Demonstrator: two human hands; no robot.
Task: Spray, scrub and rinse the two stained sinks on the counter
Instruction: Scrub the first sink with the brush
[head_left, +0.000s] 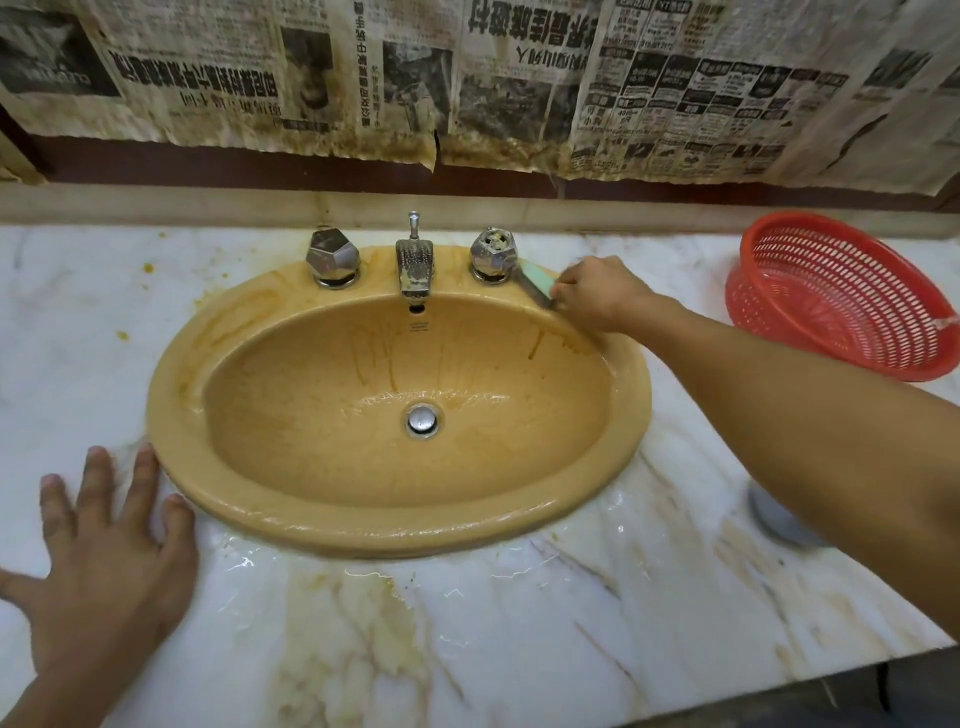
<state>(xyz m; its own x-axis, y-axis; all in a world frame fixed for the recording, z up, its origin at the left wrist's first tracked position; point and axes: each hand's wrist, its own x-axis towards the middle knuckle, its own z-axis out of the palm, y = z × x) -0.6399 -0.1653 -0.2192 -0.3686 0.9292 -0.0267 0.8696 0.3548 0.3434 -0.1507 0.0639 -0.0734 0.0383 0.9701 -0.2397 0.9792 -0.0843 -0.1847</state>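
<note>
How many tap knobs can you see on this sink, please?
2: one knob on the sink rim left of the spout, one right of it, beside the sponge in the right hand.

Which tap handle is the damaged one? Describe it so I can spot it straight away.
Start at the yellow-brown sink in the marble counter and look along its back edge, where two faceted chrome knobs flank the spout. The damaged tap handle is the one beside the right hand; unlike the smooth left knob, its top is open and crusty.
</note>
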